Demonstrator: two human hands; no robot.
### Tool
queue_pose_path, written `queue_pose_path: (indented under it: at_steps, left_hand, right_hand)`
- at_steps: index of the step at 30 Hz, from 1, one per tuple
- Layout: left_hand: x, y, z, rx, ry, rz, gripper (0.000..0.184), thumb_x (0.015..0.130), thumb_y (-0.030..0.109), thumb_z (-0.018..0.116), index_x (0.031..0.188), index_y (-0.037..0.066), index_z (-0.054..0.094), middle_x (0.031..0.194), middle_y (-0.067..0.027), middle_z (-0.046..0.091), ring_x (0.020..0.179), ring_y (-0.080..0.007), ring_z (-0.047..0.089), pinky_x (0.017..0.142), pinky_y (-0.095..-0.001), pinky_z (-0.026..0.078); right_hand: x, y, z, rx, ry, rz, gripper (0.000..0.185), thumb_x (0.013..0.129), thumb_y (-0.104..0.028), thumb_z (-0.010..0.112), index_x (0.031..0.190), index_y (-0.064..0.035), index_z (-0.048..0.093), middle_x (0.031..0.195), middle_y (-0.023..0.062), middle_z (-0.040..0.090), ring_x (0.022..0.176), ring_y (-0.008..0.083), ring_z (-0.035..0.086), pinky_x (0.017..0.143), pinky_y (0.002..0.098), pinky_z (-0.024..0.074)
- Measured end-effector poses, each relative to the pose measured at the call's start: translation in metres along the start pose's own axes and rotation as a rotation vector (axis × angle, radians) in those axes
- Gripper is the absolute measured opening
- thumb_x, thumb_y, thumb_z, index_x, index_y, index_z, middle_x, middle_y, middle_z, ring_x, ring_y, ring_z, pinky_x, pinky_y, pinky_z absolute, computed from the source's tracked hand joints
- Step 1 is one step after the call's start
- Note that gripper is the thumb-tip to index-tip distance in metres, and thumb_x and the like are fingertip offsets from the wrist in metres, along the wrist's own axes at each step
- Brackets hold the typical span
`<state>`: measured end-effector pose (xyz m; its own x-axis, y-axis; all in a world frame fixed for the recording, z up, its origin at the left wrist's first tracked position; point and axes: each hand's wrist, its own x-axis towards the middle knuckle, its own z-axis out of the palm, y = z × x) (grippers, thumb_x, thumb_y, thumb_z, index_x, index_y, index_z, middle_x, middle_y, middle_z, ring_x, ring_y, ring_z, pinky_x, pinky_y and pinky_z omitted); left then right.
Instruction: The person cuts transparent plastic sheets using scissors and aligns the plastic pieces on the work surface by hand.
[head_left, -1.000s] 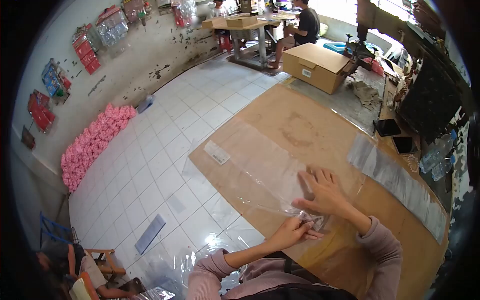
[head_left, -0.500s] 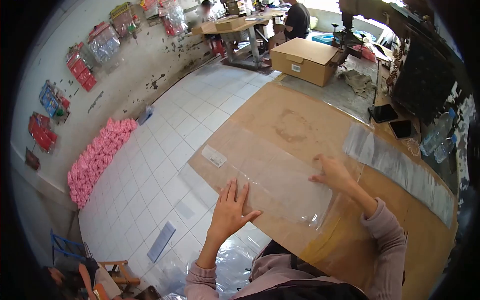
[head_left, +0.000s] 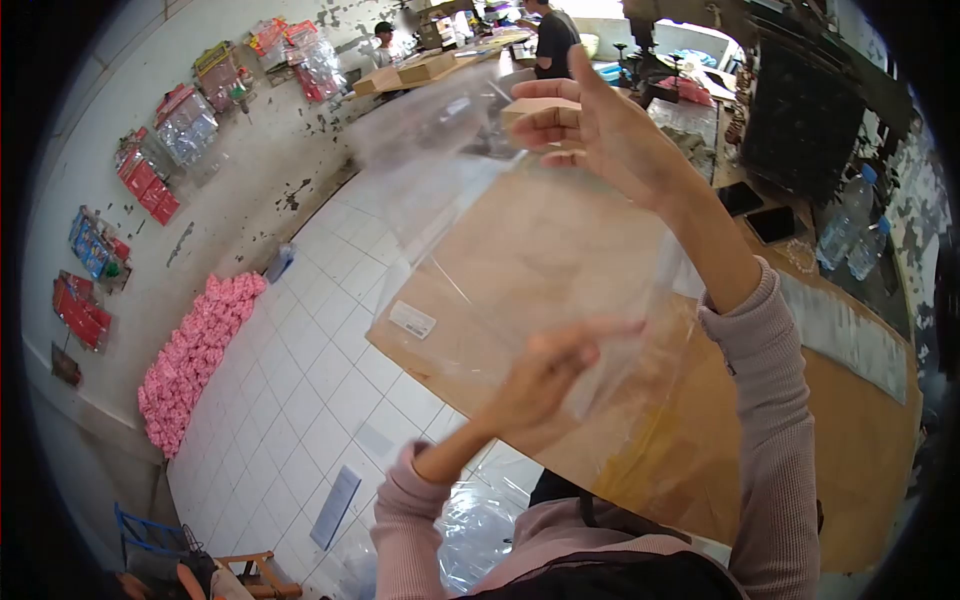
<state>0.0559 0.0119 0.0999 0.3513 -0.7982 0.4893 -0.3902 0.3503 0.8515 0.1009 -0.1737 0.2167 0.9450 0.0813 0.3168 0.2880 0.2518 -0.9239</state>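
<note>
Clear plastic film (head_left: 540, 270) spreads over the brown cardboard (head_left: 840, 440) in front of us, its surface catching pale streaks of light. A blurred, cloudy part (head_left: 425, 135) is up in the air at the far left, beside our right hand (head_left: 610, 135); we cannot tell whether it belongs to the same piece. We note a white label (head_left: 412, 319) with printed bars at the cardboard's left edge.

Right hand: up over the far side, fingers released and apart, palm turned left. Whether the fingertips touch the cloudy part, we cannot tell. Left hand (head_left: 550, 375): low over the near part of the film, blurred, one finger reaching right. Its other fingers are too smeared for us to say whether they pinch anything.

To the right we record a grey strip (head_left: 845, 335) lying on the cardboard, two dark phones (head_left: 771, 225) farther off, and clear bottles (head_left: 848, 222) with blue caps beside them. Yellowish tape (head_left: 640, 455) marks the cardboard's near side. Left, on white floor tiles (head_left: 300, 370), a pink heap (head_left: 200, 365) sits against the wall, under hanging packets (head_left: 187, 125). At the far table (head_left: 470, 50) we see a person in a black top (head_left: 555, 42).
</note>
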Motion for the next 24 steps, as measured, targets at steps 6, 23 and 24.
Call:
queue_pose_path:
  at_steps: [6,23,24]
  left_hand:
    - [0.126,0.066,-0.027,-0.722,0.052,0.222,0.05,0.096,0.036,0.034,0.141,0.019,0.019,0.142,-0.0087,0.029,0.125,-0.0318,0.038,0.09,-0.0585,0.043]
    - [0.068,-0.042,-0.167,-0.637,0.817,-0.178,0.042,0.098,0.013,0.026,0.136,-0.004,0.025,0.143,-0.0172,0.025,0.133,-0.0256,0.026,0.112,-0.0358,0.021]
    - [0.047,-0.075,-0.18,-0.596,0.784,-0.23,0.042,0.098,0.013,0.026,0.136,-0.005,0.025,0.143,-0.0177,0.026,0.132,-0.0258,0.027,0.112,-0.0361,0.021]
  right_hand:
    - [-0.095,0.019,-0.069,0.285,-0.249,0.144,0.084,0.078,-0.069,0.043,0.113,0.0061,0.051,0.098,0.0093,0.061,0.09,0.0193,0.056,0.081,0.0316,0.0441]
    - [-0.376,-0.091,-0.173,-0.662,0.17,0.684,0.025,0.07,-0.009,0.076,0.081,0.0026,0.058,0.072,0.0095,0.065,0.069,0.0146,0.065,0.061,0.0237,0.05]
    - [-0.381,-0.084,-0.176,-0.706,0.131,0.659,0.017,0.076,-0.01,0.07,0.084,0.0013,0.06,0.076,0.0083,0.066,0.071,0.0124,0.064,0.063,0.0243,0.0495]
